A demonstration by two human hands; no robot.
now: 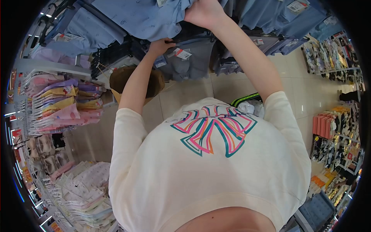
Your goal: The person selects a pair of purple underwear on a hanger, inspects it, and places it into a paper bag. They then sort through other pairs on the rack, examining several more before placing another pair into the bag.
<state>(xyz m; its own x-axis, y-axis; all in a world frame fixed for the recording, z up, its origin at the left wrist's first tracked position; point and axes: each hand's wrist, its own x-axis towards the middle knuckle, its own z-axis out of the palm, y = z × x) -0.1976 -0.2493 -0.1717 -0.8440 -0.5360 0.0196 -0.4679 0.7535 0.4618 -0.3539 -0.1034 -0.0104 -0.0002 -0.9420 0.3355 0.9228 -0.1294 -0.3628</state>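
- Blue cloth [139, 19] hangs high up in front of the person, with its bottom edge over the row of clothes below. It looks soft and thin. Small dark marks are dotted on it, and a white tag [161, 2] sits by the top of my view.
- Right hand [205, 16] is at the right edge of the blue cloth. The fingertips are hidden, so I cannot tell if they are closed on it. Folds bunch up beside the hand. I think it props that edge so the cloth does not flop down on the other hand.
- Left hand [159, 47] is lower, just under the bottom edge of the blue cloth. Its fingers look bent round the left end of a black hanger [195, 38]. My guess is that a stiff hanger is easier to hold than floppy cloth.
- Grey cloth [195, 63] hangs below that hanger, plain and a bit dark. A red and white label [182, 53] is near its top edge, maybe put there so people can read it fast.
- Brown bag [156, 83] is under the left arm, with its wide top facing up. I cannot see what is inside.
- Small tops [63, 100] in pink, yellow and purple hang close together below the edge of the left rack [50, 66], maybe to save room.
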